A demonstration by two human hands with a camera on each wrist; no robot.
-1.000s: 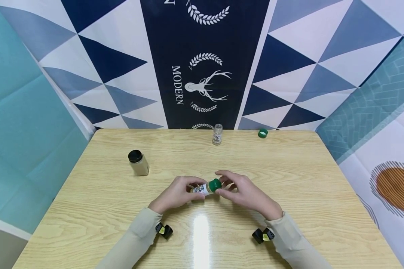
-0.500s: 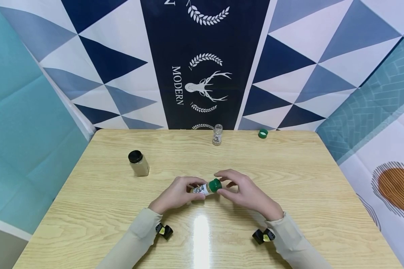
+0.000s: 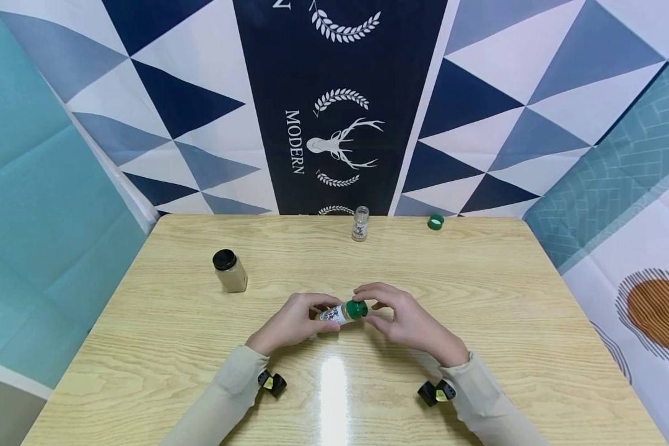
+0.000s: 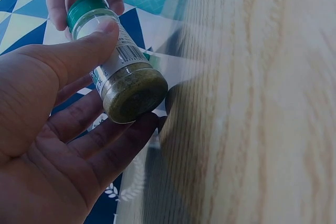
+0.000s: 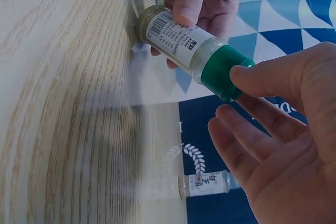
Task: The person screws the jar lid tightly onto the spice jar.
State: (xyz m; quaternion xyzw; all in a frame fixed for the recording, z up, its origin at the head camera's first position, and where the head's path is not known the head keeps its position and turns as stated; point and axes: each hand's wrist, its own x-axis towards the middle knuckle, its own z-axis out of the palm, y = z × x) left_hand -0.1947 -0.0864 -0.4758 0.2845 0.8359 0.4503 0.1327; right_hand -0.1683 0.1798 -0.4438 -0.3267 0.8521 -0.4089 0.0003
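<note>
"Starting nearest, how does each grip stand?"

"Past the pale sleeves [image 3: 217, 393], the left hand [image 3: 297, 319] clamps its grip on a clear shaker [image 3: 332, 314], thumb pressed across the front, other fingers behind. The right hand [image 3: 404, 316] pinches the green cap [image 3: 357, 309] between thumb and fingertip, its remaining fingers loosely spread."

"What's the shaker like?"

"Smooth and round-walled, with a white printed label [image 5: 170, 36] and olive-brown contents [image 4: 137, 90]; the cap is opaque."

"Which way does it point?"

"Its long axis tilts, running left to right between the hands over the wood-grained worktop [image 3: 201, 347]: cap toward the right hand, base toward the left palm. I can't tell whether the base touches down."

"And farther off?"

"On the left stands a squarish jar [image 3: 234, 276], black-lidded. Beyond, a small clear bottle [image 3: 359, 230] stands upright, and a round green lid [image 3: 435, 222] sits near the far edge. Behind hangs triangle-patterned cloth [image 3: 189, 99]."
</note>
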